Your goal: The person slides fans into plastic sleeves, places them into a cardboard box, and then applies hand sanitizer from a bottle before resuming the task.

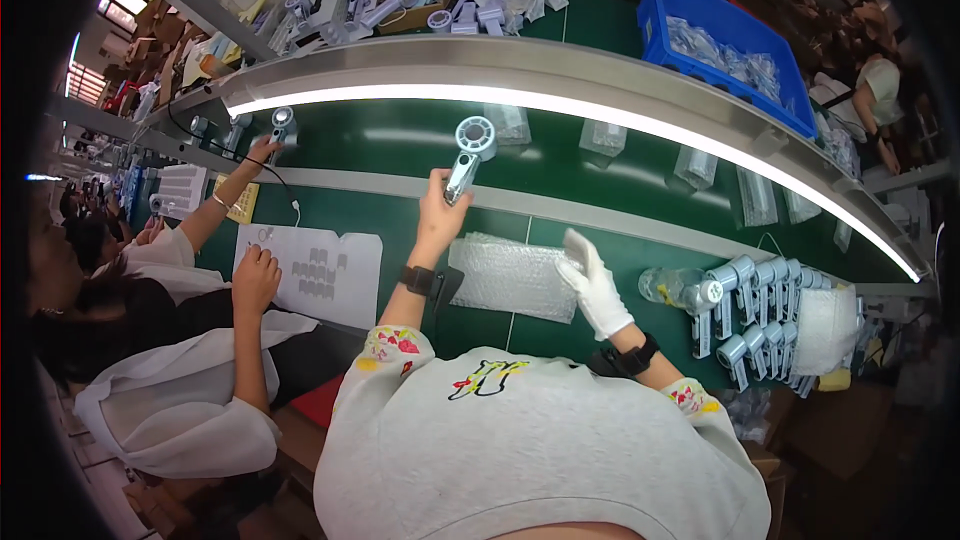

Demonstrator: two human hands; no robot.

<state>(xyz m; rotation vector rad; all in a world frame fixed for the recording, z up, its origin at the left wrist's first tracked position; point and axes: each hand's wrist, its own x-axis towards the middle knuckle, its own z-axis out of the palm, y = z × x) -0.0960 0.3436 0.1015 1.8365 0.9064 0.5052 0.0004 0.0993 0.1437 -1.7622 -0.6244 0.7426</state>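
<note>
Head | left hand (438, 222): glossy round-headed fan (466, 160) | right hand (598, 292): at bubble wrap (508, 278)

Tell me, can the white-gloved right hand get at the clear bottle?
Probably yes: the right hand, at the edge of the bubble wrap, looks open, and the clear bottle is to its right, with nothing visible standing between them.

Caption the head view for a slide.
Left hand holding a light-blue handheld fan, gloved right hand at the edge of bubble wrap on a green bench.
</note>
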